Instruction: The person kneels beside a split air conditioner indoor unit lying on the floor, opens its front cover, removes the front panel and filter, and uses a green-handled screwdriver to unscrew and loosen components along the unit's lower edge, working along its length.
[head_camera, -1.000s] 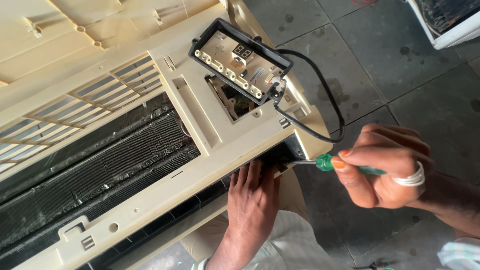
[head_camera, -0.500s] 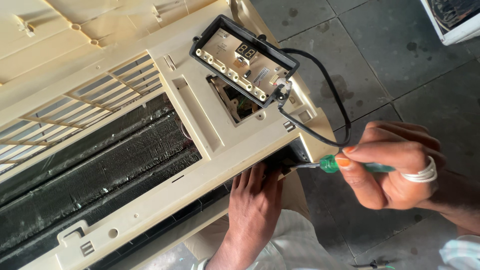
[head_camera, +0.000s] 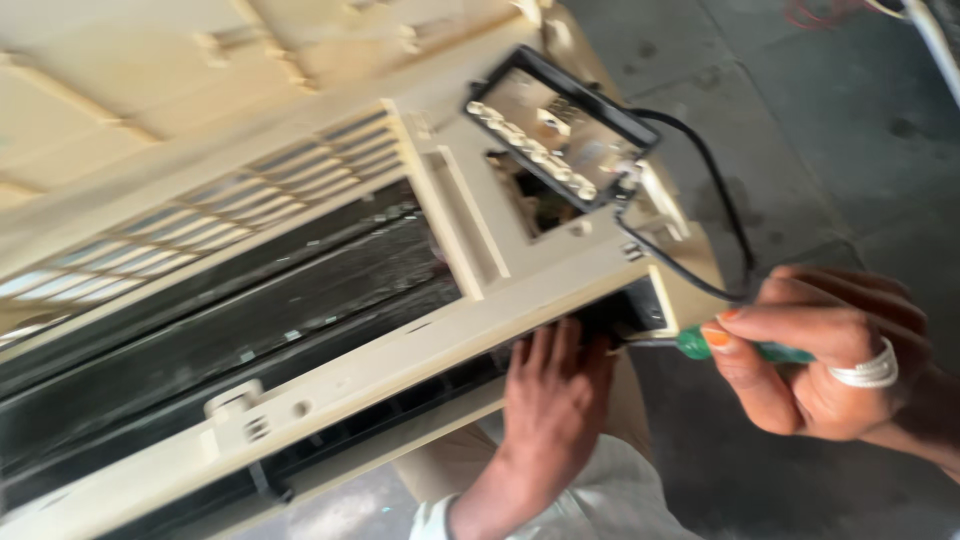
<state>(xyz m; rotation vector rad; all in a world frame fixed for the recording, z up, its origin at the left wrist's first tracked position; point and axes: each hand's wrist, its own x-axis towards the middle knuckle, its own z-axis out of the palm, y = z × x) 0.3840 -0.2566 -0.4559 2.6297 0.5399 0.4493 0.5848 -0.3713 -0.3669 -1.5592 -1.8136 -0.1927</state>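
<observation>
Small rectangular black-framed display panel (head_camera: 560, 130) with pale face: upper middle of view, tilted, lifted off cream plastic air-conditioner casing (head_camera: 330, 390), above square opening in casing. Row of small pale buttons along its lower edge. Black cable (head_camera: 715, 190) leaves its right corner, loops down right. Face blurred, readout not legible. No packages, labels or signs visible.

One air conditioner casing (head_camera: 330, 250) is seen across the left of the frame, one control box (head_camera: 555, 125) at upper centre, one black cable (head_camera: 715, 190), one screwdriver (head_camera: 720, 345), one ring (head_camera: 868, 370) and two hands (head_camera: 555, 400) (head_camera: 820, 355).
</observation>
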